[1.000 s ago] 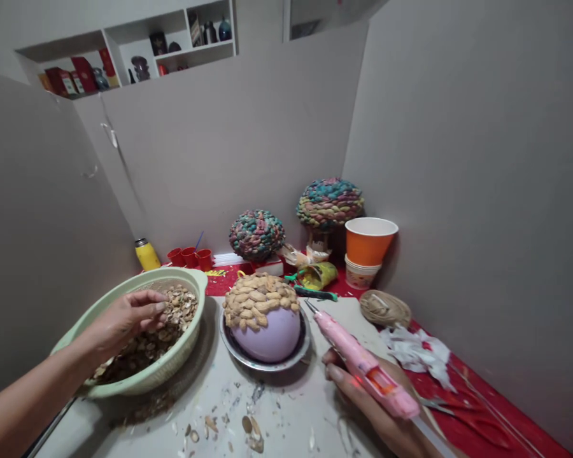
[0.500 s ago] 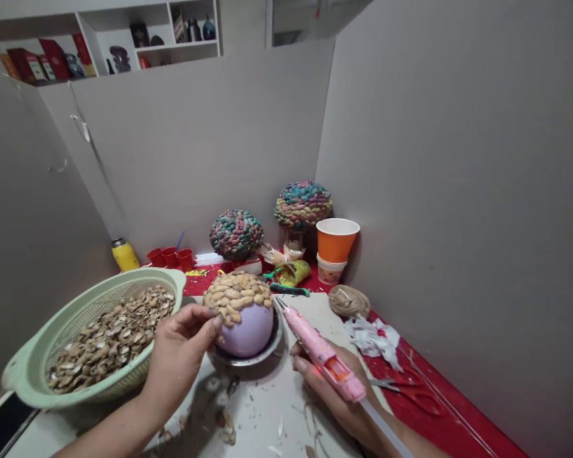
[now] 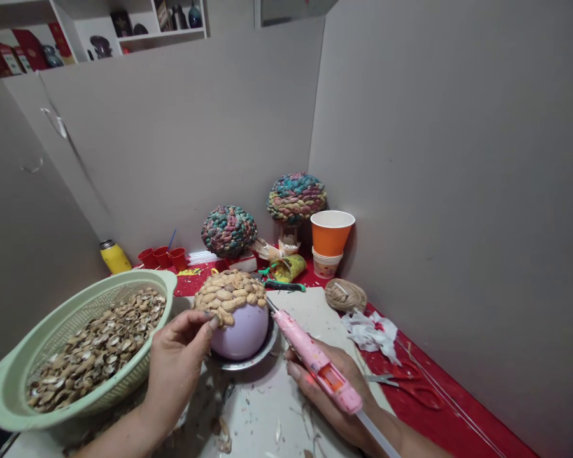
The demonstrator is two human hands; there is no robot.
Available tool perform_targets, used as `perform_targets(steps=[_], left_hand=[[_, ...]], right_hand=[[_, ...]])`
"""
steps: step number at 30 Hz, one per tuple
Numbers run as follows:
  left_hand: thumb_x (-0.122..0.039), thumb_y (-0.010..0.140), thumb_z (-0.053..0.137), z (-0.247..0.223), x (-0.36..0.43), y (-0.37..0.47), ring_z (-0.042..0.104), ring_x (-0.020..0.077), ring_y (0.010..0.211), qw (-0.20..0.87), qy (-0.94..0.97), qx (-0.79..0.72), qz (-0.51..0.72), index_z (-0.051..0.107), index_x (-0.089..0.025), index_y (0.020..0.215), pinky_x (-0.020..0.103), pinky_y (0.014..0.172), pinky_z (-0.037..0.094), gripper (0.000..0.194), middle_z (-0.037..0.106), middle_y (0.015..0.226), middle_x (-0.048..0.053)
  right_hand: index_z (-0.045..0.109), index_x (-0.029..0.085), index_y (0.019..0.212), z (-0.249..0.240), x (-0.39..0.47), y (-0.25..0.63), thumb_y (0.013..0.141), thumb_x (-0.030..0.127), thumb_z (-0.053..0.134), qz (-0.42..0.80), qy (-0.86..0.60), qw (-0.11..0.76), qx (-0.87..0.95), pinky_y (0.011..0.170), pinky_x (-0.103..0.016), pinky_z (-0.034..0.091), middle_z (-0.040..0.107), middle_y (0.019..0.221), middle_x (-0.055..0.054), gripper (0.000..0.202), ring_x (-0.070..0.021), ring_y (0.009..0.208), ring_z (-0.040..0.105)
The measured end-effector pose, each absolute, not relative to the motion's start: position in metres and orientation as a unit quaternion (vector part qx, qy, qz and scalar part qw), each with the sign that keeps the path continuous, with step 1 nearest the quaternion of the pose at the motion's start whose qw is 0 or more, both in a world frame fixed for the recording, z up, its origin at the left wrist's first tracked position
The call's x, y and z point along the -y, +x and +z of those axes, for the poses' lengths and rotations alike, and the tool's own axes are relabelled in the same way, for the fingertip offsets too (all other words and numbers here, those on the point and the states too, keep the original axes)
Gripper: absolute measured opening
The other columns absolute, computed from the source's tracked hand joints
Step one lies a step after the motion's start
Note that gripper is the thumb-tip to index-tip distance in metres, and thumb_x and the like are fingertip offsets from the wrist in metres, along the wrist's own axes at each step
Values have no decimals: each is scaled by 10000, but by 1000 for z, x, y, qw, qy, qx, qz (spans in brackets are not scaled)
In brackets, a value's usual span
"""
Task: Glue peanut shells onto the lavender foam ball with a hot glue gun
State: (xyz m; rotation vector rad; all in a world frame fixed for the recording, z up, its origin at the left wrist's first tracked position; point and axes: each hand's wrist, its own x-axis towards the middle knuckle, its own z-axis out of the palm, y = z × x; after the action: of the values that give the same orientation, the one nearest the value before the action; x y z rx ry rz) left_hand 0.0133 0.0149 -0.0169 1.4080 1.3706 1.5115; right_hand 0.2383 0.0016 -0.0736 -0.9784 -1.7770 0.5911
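Note:
A purple ball (image 3: pixel 241 332) rests in a metal bowl (image 3: pixel 262 356), its upper part covered with peanut shells (image 3: pixel 229 291). My left hand (image 3: pixel 184 346) is at the ball's left side, thumb and fingers pinched at a peanut shell (image 3: pixel 224 316) on the lower edge of the shell layer. My right hand (image 3: pixel 329 381) is wrapped round a pink glue gun (image 3: pixel 310 350), whose metal tip points up and left, close to the ball's right side. A clear glue stick (image 3: pixel 377 432) sticks out of the gun's back end.
A green colander (image 3: pixel 9 388) of shells stands at the left. Behind are two colourful shell-covered balls (image 3: pixel 229 231), red cups (image 3: pixel 161 257), an orange cup (image 3: pixel 333 234) and pliers (image 3: pixel 285 286). Twine (image 3: pixel 345 296), crumpled tissue (image 3: pixel 372 334) and scissors (image 3: pixel 410 385) lie at the right.
The whole view has shifted, so most things appear a little further left. My left fingers remain at the shell edge, and the glue gun stays in my right hand beside the ball.

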Motion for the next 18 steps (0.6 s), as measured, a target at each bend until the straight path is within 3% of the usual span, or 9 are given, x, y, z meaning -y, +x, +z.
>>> perform_targets(steps=[5, 18], left_hand=[[-316, 720, 729, -21, -16, 9, 664, 198, 719, 275, 554, -536, 575, 710, -196, 768, 279, 663, 537, 130, 732, 758, 29], [-283, 792, 678, -33, -17, 6, 612, 188, 731, 176, 618, -529, 555, 695, -214, 800, 263, 668, 495, 71, 666, 787, 20]], right_hand=[[555, 206, 750, -73, -2, 238, 894, 302, 503, 222, -395, 485, 748, 518, -238, 446, 568, 643, -7, 181, -145, 541, 532], [573, 206, 768, -73, -2, 237, 891, 287, 504, 222, -403, 480, 747, 549, -244, 476, 579, 649, -10, 162, -152, 558, 572]])
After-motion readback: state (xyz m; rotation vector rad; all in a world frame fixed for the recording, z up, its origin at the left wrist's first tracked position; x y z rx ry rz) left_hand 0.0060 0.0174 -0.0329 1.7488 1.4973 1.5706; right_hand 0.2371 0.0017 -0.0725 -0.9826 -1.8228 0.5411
